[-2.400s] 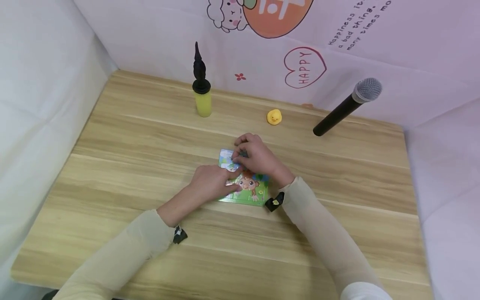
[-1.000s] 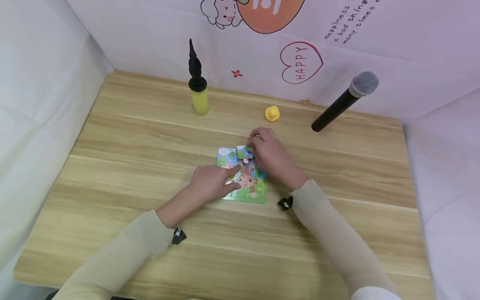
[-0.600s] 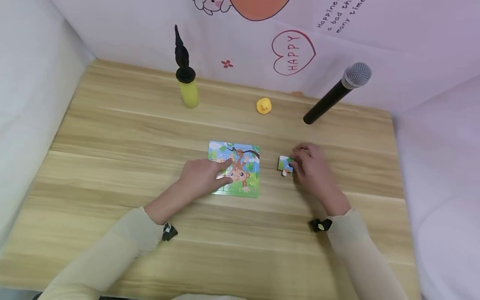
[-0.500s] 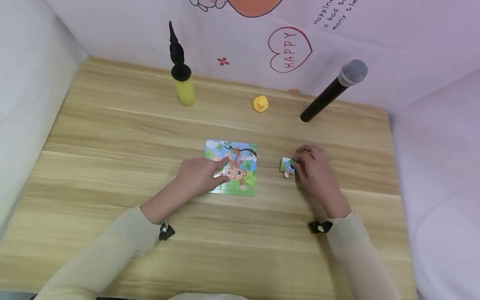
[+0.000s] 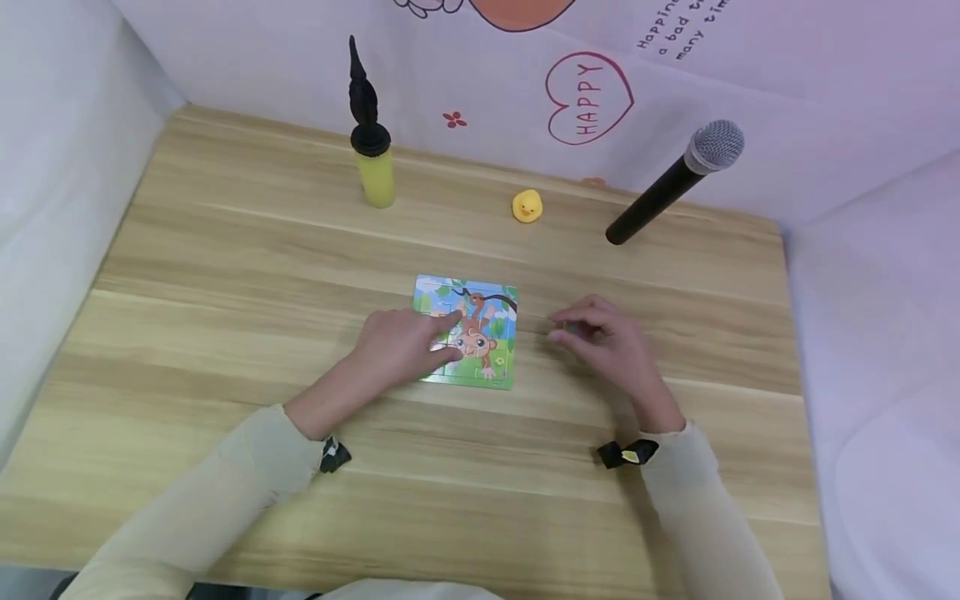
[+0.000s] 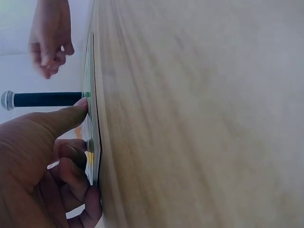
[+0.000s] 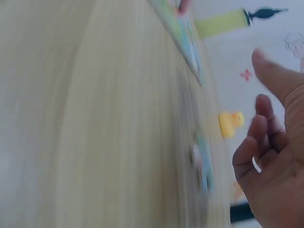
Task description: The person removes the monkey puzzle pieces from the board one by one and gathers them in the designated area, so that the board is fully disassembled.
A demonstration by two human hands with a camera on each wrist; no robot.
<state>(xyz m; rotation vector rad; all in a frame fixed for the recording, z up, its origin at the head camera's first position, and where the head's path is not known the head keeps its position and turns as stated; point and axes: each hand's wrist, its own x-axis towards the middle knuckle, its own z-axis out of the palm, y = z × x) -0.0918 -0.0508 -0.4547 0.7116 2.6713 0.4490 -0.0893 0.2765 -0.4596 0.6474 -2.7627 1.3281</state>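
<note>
A jigsaw puzzle (image 5: 495, 333) with a monkey picture lies flat on the wooden table. My left hand (image 5: 397, 348) rests over its left side, thumb and index finger spread and pressing on it. In the left wrist view, the thumb (image 6: 71, 118) touches the puzzle's face while other fingers curl by its edge. To the right of the puzzle, my right hand (image 5: 611, 346) hovers over a loose puzzle piece (image 7: 203, 164) lying on the table. Its fingers are apart and hold nothing. Whether that is one piece or a small stack, I cannot tell.
At the back stand a yellow hand pump (image 5: 377, 175) with a black top, a small yellow rubber duck (image 5: 527, 206) and a black microphone (image 5: 663, 196). White cloth (image 5: 67, 167) walls the table (image 5: 225, 275) on the sides and back.
My right hand carried the puzzle piece from the puzzle's upper part to the table on the right, then let go and lifted slightly. The left hand stays on the puzzle.
</note>
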